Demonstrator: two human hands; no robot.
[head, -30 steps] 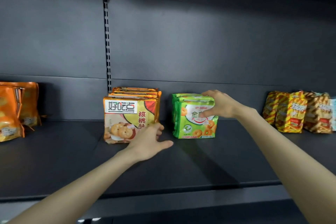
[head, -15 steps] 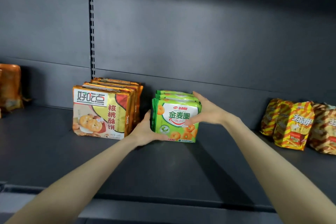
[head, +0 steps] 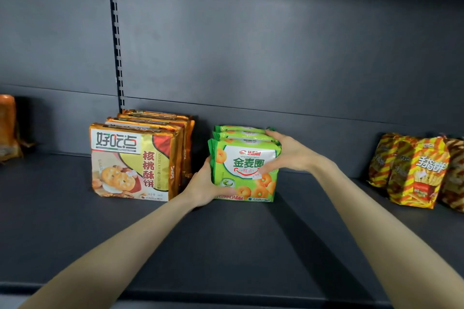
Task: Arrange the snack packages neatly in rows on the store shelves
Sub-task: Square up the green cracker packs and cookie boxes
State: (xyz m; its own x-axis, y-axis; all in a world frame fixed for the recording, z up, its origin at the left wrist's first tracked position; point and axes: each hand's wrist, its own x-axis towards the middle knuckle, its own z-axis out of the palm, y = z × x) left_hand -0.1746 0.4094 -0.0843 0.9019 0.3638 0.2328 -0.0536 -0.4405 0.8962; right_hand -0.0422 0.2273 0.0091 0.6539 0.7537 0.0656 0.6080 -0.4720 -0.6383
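both hands gripping the row of green plastic ring-biscuit packs (head: 244, 170), left hand (head: 203, 187) low, right hand (head: 288, 153) up top, orange cookie packs (head: 133, 160) just left

I log the green packs (head: 244, 170) as bright green with a white centre panel, green lettering, a red swoosh and orange rings. On the biscuit packs (head: 133, 163) I note orange-gold edges, a white logo box, red characters on a yellow band. The striped bags (head: 414, 175): yellow and orange-red diagonals. The far-left bag (head: 7, 128): plain orange. The shelf (head: 226, 246): dark matte grey.
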